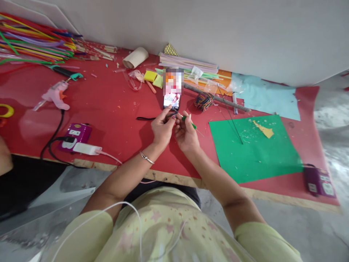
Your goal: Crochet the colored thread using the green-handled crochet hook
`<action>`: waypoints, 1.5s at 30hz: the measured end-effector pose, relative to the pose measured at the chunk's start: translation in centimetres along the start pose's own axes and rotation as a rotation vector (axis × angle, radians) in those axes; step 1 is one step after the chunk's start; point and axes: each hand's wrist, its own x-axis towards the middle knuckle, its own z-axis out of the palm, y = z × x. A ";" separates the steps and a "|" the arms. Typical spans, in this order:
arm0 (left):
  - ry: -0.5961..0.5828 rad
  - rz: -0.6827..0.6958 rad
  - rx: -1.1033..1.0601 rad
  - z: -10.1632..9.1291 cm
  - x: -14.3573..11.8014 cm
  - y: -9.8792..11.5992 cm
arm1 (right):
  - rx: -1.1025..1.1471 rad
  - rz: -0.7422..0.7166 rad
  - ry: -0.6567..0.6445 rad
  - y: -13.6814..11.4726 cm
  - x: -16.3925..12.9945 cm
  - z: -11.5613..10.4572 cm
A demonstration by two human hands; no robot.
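Note:
My left hand (162, 128) and my right hand (185, 134) meet over the red board (114, 109), just in front of a propped phone (172, 89) with a lit screen. The left fingers pinch a dark thin strand (147, 118) that trails left across the board. In the right fingers is a thin stick wrapped in green (189, 121), pointing down to the right. The two hands almost touch at the fingertips. A silver bangle sits on my left wrist.
A green paper sheet (255, 147) lies to the right, light blue paper (268, 96) behind it. A ball of multicoloured cord (204, 101), a grey rod (218, 99), a pink glue gun (56, 95), a purple power strip (76, 135), coloured straws (35, 42) and a paper roll (135, 57) surround the hands.

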 end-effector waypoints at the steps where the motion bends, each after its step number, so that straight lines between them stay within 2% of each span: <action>1: 0.006 -0.029 -0.020 0.0 0.0 0.3 | 0.014 0.029 -0.021 0.0 0.1 -0.2; 4: -0.018 -0.157 -0.122 0.1 0.1 1.2 | 0.067 0.067 -0.095 -0.3 0.3 -0.5; 8: -0.164 -0.253 -0.191 -0.4 0.9 2.2 | 0.120 0.068 -0.197 -1.1 0.7 -0.7; 14: -0.294 -0.357 -0.223 -1.5 1.4 3.1 | 0.093 0.101 -0.202 -2.6 0.7 -0.8; 17: -0.349 -0.393 -0.246 -1.8 1.4 3.7 | 0.078 0.081 -0.247 -3.2 0.7 -1.0; 23: -0.352 -0.362 -0.220 -2.1 1.5 4.4 | -0.018 0.009 -0.307 -4.1 0.5 -1.3; 34: -0.358 -0.265 -0.196 -2.3 1.8 4.2 | -0.138 -0.099 -0.235 -4.4 0.1 -1.0; 45: -0.371 -0.381 -0.252 -2.3 1.6 4.3 | 0.037 0.039 -0.214 -4.3 -0.4 -0.6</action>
